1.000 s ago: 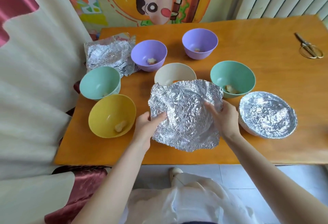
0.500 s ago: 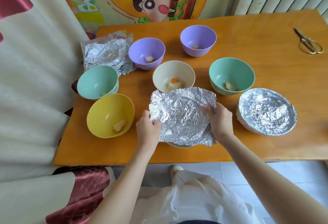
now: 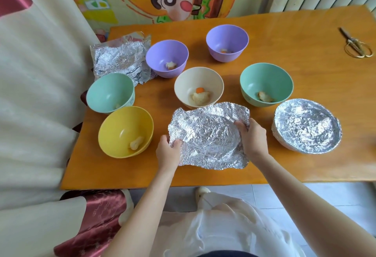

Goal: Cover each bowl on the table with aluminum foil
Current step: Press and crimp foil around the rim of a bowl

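Observation:
A crinkled foil sheet [image 3: 209,134] lies over a bowl at the table's near middle; the bowl underneath is hidden. My left hand [image 3: 167,152] pinches the sheet's left edge and my right hand [image 3: 253,137] grips its right edge. Uncovered bowls stand around it: a yellow bowl [image 3: 114,126], a green bowl [image 3: 101,89], a cream bowl [image 3: 191,79], a second green bowl [image 3: 284,77] and two purple bowls [image 3: 177,53] [image 3: 236,32]. A foil-covered bowl [image 3: 307,125] stands at the right.
A stack of spare foil sheets [image 3: 122,57] lies at the table's far left. Gold scissors [image 3: 356,45] lie at the far right. The orange table [image 3: 305,53] ends just in front of my hands; draped cloth hangs along the left side.
The foil sheet has come down from a raised, tilted hold and now lies flat over the near bowl. Both hands moved down with it, still at its left and right edges.

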A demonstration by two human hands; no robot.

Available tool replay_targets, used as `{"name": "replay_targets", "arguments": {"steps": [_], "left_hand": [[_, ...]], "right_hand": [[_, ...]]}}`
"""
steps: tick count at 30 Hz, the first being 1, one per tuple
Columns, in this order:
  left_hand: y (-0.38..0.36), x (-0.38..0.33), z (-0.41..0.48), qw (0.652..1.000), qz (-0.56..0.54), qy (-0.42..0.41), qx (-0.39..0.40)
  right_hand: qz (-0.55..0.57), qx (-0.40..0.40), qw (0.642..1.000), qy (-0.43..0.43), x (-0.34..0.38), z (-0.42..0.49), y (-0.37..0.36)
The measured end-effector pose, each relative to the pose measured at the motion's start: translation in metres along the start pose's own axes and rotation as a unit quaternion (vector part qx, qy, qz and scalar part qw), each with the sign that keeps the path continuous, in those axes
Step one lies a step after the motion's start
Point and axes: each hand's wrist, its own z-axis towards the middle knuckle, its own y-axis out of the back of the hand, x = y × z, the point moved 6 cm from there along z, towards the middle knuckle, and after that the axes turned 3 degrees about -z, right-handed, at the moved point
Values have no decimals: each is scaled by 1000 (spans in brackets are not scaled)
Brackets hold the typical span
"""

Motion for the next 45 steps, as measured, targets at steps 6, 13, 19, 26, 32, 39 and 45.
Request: {"name": "replay_targets", "arguments": {"steps": [6, 13, 19, 26, 32, 39, 45], "left_hand": [[-1, 16, 6, 992, -116, 20, 52], [2, 0, 10, 997, -53, -41, 28], [2, -10, 28, 996, -74, -46, 17], [-10, -1, 44, 994, -92, -11, 60], [-21, 5, 46, 991, -97, 10, 91], [-31, 15, 38, 962, -186, 121, 156], [-20, 10, 39, 969, -85, 108, 203]], "right_hand": [[-22, 33, 998, -45, -8, 5, -3], [-92, 35, 995, -26, -7, 11, 0], [-78, 44, 996, -19, -7, 13, -1], [-26, 63, 997, -39, -15, 23, -8], [13, 78, 995, -55, -23, 30, -14], [27, 140, 986, -87, -25, 33, -23], [15, 149, 985, -89, -25, 37, -23]]}}
